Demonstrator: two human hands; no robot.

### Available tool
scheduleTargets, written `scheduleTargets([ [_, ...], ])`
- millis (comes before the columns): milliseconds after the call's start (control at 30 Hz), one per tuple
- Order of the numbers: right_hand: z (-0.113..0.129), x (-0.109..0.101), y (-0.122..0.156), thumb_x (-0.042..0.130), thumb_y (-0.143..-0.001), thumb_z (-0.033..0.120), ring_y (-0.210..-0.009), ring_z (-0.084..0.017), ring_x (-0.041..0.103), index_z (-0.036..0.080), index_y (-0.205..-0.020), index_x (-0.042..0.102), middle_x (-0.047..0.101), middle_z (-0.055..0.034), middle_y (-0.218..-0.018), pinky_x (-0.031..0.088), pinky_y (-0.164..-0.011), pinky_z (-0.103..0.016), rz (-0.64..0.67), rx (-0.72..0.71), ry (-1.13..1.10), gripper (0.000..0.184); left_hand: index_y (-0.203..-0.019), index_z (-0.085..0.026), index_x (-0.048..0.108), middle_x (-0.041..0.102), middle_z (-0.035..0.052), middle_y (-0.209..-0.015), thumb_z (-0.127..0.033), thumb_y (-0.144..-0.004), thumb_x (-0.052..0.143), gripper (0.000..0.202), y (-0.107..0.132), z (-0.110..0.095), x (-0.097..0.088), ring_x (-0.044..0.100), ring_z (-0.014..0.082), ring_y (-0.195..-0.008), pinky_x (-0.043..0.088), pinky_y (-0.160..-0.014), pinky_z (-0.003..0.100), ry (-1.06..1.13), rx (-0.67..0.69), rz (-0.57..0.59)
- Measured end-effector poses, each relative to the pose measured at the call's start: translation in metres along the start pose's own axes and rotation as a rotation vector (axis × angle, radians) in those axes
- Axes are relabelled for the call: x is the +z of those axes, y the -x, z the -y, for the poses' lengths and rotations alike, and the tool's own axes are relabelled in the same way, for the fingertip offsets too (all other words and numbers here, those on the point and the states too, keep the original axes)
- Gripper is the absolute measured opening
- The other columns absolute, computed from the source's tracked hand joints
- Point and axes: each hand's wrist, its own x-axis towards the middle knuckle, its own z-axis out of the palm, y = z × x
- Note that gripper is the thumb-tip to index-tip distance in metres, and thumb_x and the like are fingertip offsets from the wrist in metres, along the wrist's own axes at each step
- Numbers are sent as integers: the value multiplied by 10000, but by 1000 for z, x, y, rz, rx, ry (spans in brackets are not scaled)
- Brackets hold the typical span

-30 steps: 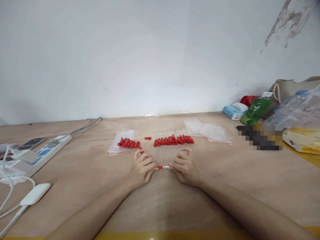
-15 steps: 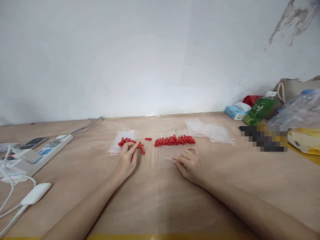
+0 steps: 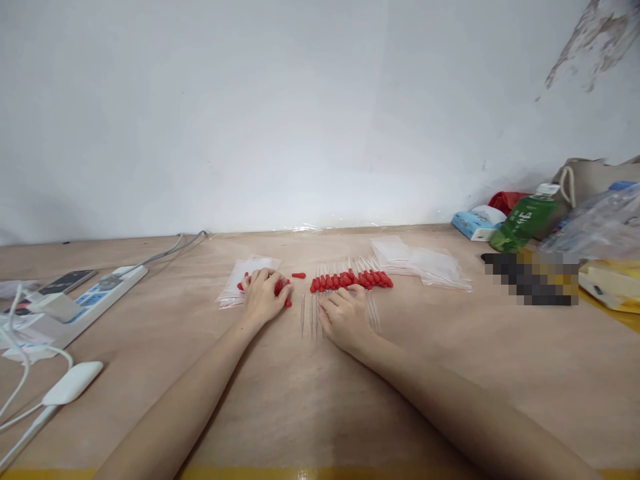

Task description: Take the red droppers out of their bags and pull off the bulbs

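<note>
My left hand [image 3: 263, 295] curves over a pile of red rubber dropper bulbs on a clear plastic bag [image 3: 233, 283]. Red bulbs [image 3: 279, 287] show between its thumb and fingers, which close round them. One loose red bulb [image 3: 299, 275] lies just to the right of that hand. My right hand [image 3: 347, 317] is bent over a row of clear dropper tubes [image 3: 303, 317], its fingertips pressed together at one of them; the palm hides most of the row. Behind its knuckles lie finished droppers with red bulbs [image 3: 333, 282], side by side, clear stems pointing to the wall.
Clear zip bags [image 3: 435, 267] lie at the back right. A power strip [image 3: 107, 300] with cables and a phone [image 3: 67, 283] are on the left. A tissue pack [image 3: 473, 225], a green bottle [image 3: 525, 220] and plastic bags [image 3: 605, 220] stand at the right.
My right hand has moved left and forward over the tube row; the tube that stuck out from its fingers is out of sight. My left hand has shifted forward over the red bulbs.
</note>
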Motion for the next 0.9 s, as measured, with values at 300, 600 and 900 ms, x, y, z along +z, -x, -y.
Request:
scheduleTargets([
  [300,9,0,5,472,-808,456,-836,-203,464,169,-851,624,624,-69,-813,207,-852,-435,92,4,-55,327,-758,-235,648,504,83,-1156,-422,-738,579,201,-16,-30,2,368,289,-1140,200,-921,503,10,231,146],
  [600,10,-1,8,501,-744,581,-835,-202,464,172,-814,617,606,-60,-822,200,-847,-424,84,24,-123,431,-644,-235,652,529,78,-1131,-391,-714,598,179,-23,-38,12,355,297,-1164,203,-920,532,77,68,246],
  [900,0,-8,10,521,-761,509,-786,-178,479,202,-860,624,596,-32,-773,216,-838,-401,-37,100,-107,338,-666,-227,657,531,75,-1158,-362,-737,593,165,-22,-35,11,385,297,-1135,237,-903,515,123,5,183],
])
